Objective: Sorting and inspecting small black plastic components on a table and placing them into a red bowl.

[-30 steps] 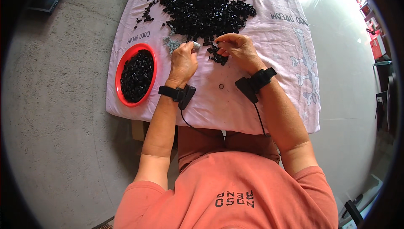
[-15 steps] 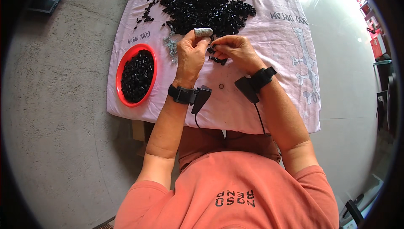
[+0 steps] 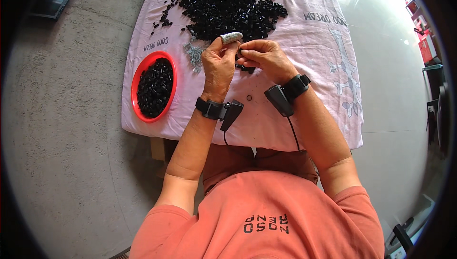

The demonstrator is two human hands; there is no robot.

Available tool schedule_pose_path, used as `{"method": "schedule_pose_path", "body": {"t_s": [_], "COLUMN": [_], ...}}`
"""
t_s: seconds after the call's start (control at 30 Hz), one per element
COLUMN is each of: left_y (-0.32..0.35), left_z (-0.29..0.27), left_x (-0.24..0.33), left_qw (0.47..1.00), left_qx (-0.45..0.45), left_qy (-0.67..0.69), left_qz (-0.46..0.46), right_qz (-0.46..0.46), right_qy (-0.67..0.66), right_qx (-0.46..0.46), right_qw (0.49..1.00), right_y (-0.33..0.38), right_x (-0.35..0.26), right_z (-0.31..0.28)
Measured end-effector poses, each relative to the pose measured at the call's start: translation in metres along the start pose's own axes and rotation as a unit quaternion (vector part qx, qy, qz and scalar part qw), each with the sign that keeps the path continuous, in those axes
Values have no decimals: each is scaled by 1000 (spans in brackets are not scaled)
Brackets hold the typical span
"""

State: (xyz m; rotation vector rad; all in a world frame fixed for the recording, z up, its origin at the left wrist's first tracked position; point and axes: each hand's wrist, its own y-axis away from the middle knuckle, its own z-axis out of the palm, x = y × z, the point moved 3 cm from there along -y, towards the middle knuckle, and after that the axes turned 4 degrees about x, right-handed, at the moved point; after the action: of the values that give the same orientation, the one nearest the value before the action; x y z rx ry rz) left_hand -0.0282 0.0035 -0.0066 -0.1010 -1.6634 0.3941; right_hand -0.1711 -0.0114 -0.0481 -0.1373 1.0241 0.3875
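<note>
My left hand (image 3: 219, 68), with a silvery cover over one finger, is closed in a pinch at the near edge of the pile. What its fingertips hold is too small to make out. My right hand (image 3: 270, 61) meets it from the right, pinching a small black plastic piece (image 3: 240, 52) between thumb and forefinger. Beyond both hands spreads a big heap of small black plastic pieces (image 3: 223, 7). Several loose black pieces (image 3: 246, 68) lie just under the hands. Left of my left hand is a small scatter of thin silvery metal bits (image 3: 194, 55).
A red round basin (image 3: 174, 80) full of similar black pieces stands at the table's left edge. A pink printed cloth (image 3: 304, 116) covers the table. One small dark ring (image 3: 249, 98) lies between my wrists. Both wrists wear black strapped devices (image 3: 232, 115) with cables.
My fingertips have drawn slightly closer around the small black piece, and my left wrist has shifted a little to the right. The heap and the basin look the same.
</note>
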Motion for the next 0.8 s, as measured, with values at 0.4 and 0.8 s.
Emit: {"method": "schedule_pose_path", "body": {"t_s": [0.4,0.8], "left_y": [4,6], "left_z": [4,0], "left_x": [4,2], "left_qw": [999,977], "left_qx": [15,26], "left_qy": [-29,-159], "left_qz": [25,136], "right_qz": [3,1], "right_qy": [-28,-74], "right_qx": [-2,-7], "right_qw": [1000,997], "right_y": [0,0], "right_x": [3,5], "right_z": [0,1]}}
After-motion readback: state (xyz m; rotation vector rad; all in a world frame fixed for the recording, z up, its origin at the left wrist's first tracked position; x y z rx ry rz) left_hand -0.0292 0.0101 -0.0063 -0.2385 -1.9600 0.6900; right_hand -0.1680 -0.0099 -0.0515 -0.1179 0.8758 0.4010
